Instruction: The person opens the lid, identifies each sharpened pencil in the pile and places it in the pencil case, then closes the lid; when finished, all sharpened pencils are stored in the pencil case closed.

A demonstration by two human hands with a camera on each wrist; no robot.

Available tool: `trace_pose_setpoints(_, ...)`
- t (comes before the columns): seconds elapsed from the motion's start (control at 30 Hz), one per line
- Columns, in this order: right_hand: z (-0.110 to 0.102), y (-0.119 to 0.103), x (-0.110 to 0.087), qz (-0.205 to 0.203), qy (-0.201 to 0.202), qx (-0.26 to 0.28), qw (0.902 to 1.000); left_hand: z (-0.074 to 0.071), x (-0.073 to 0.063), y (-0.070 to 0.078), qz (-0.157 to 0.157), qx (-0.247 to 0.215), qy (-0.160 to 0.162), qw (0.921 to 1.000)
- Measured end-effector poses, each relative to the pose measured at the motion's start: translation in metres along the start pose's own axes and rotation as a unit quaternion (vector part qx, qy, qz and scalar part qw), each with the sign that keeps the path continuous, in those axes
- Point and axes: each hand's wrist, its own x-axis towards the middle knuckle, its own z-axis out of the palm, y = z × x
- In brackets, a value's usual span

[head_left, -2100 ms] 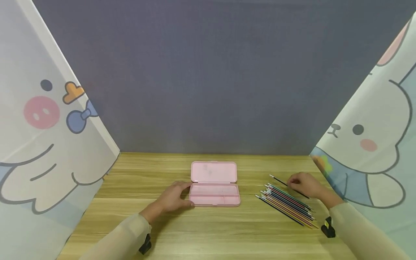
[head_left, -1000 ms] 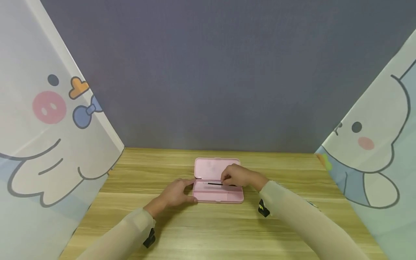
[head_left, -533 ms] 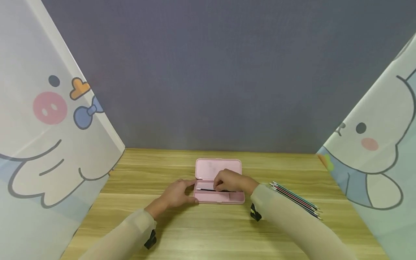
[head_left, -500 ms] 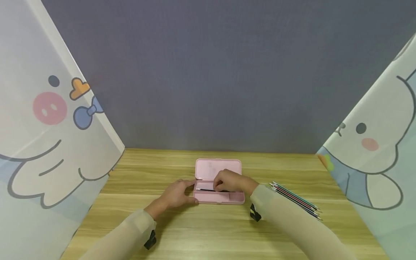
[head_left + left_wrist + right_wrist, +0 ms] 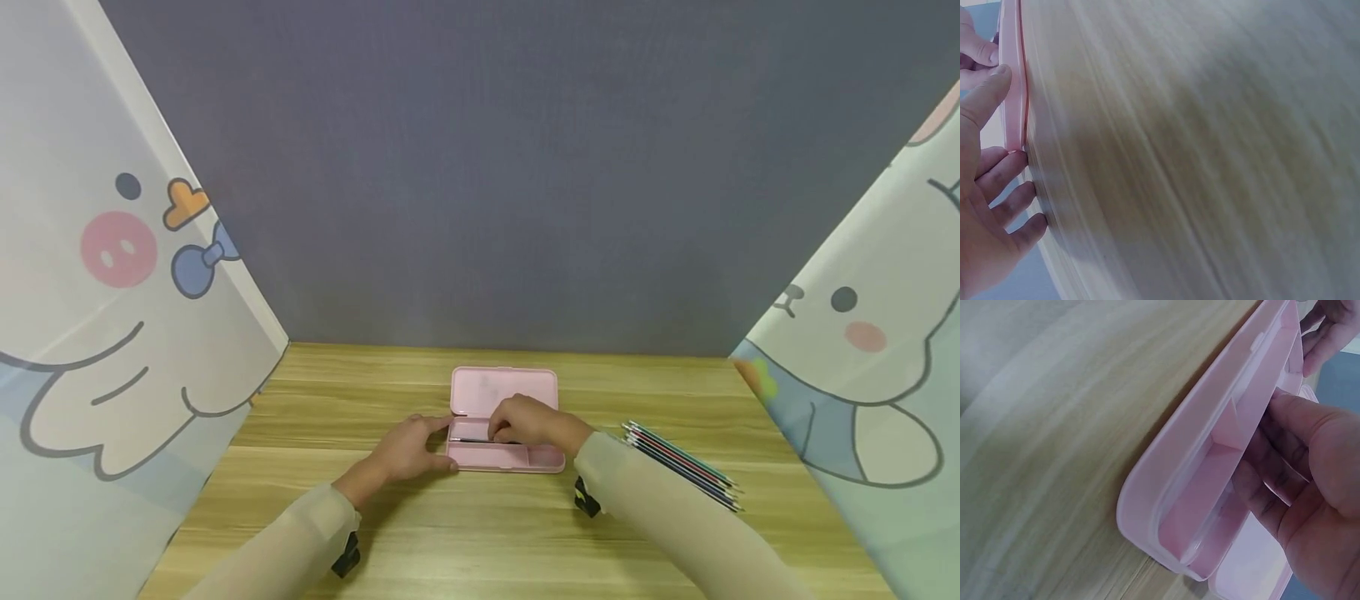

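Note:
A pink pencil case (image 5: pixel 487 458) lies on the table with its lid (image 5: pixel 472 387) folded back. Its tray has a long back compartment and two front ones. My left hand (image 5: pixel 405 448) grips the case's left end, thumb at the front corner and fingers along the side. Down in the back compartment, my right hand (image 5: pixel 528 419) pinches a dark pencil (image 5: pixel 471 440) with a white end, lying lengthwise beside the divider. In the right wrist view, the tray's divider (image 5: pixel 1254 419) hides the right fingertips and the pencil.
Several pencils (image 5: pixel 678 462) lie in a slanted bundle to the right, partly behind the right sleeve (image 5: pixel 660 508). A grey panel (image 5: pixel 480 183) stands at the table's back, with cartoon-printed sheets (image 5: pixel 127 333) at both sides.
My right hand has carried the dark pencil from beside the bundle into the case's back compartment. It has since lowered toward the divider. My left hand keeps its place on the case.

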Motion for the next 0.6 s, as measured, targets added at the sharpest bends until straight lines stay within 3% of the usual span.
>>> trace_pose_setpoints(0.33, -0.006, 0.003, -0.016, -0.02, 0.012, 0.032, 0.9992, 0.001, 0.001, 0.002, 0.002, -0.001, -0.002, 1.0)
trace_pose_setpoints(0.6, -0.023, 0.022, -0.055, -0.018, 0.045, 0.102, 0.9936, 0.004, -0.002, -0.001, -0.013, -0.003, 0.006, 0.9999)
